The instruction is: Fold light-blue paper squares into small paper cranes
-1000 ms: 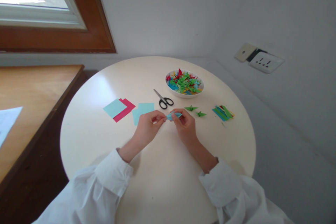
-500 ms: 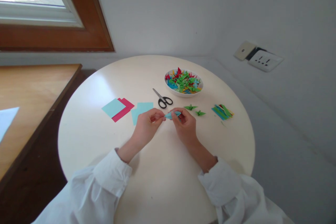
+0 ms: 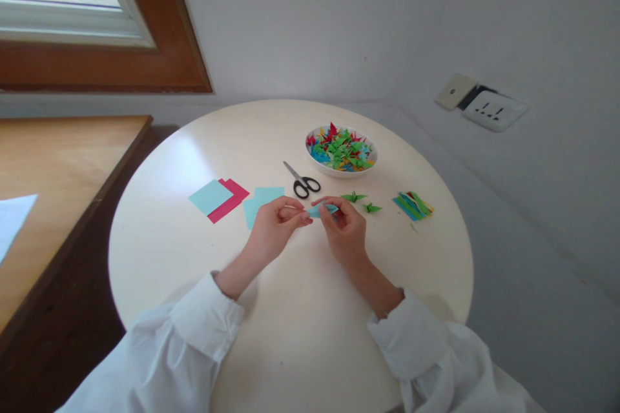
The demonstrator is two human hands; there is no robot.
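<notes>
Right hand grasping a small folded light-blue paper between thumb and fingers. Left hand pinching at the left end of the same piece, thumb and fingertips brought together there. Held so between both hands, near the middle of the round, off-white worktop. Wrists angled inward, forearms reaching up from the lower corners in loose white sleeves, with cuffs ending short of the wrists.

Just beyond the left hand, and partly covered by it, light-blue sheets. Farther left, another light-blue sheet lying over red sheets. Beyond the fingers, black-handled scissors, tip pointing away and to the left. Near the right hand, two green folded cranes; farther right, a pile of coloured strips with a thin scrap in front. Toward the far edge, a white bowl heaped with many-coloured paper cranes.

Past the worktop, pale walls, a socket plate on the right, a brown window frame at upper left, a wooden table below it bearing a white sheet.

Partly hidden by the right hand: the folded piece, too small for its creases to be made out. Cut off by the edges of the view: sleeves, window frame, wooden table and white sheet.
</notes>
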